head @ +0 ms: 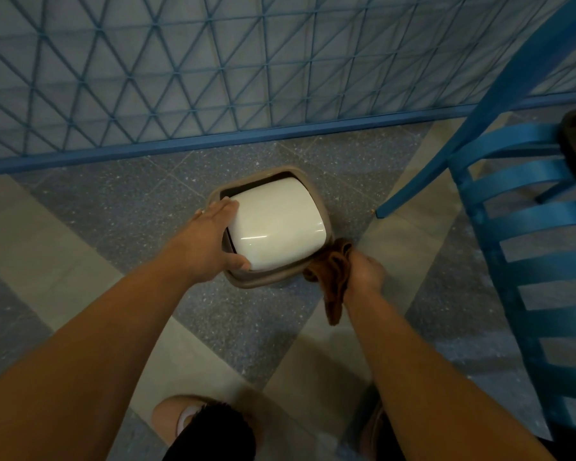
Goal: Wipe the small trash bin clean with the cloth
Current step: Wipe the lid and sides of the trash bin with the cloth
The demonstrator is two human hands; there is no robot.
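Head view shows me the small trash bin (269, 227) on the floor by the blue chair (512, 207); my left hand (213, 237) steadies its cream lid (276, 224), thumb and fingers spread along its edge, while my right hand (363, 271) clutches the brown cloth (333, 277) against the bin's near-right corner. I judge wiping is underway, most surfaces left.

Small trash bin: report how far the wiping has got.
Done: nothing can be confirmed; the bin's glossy cream swing lid shows no wipe marks either way. In hand: the left hand steadies the lid's edge, while the right hand grips the crumpled brown cloth against the tan plastic rim at its near right corner. Left: the lid and remaining rim, probably.
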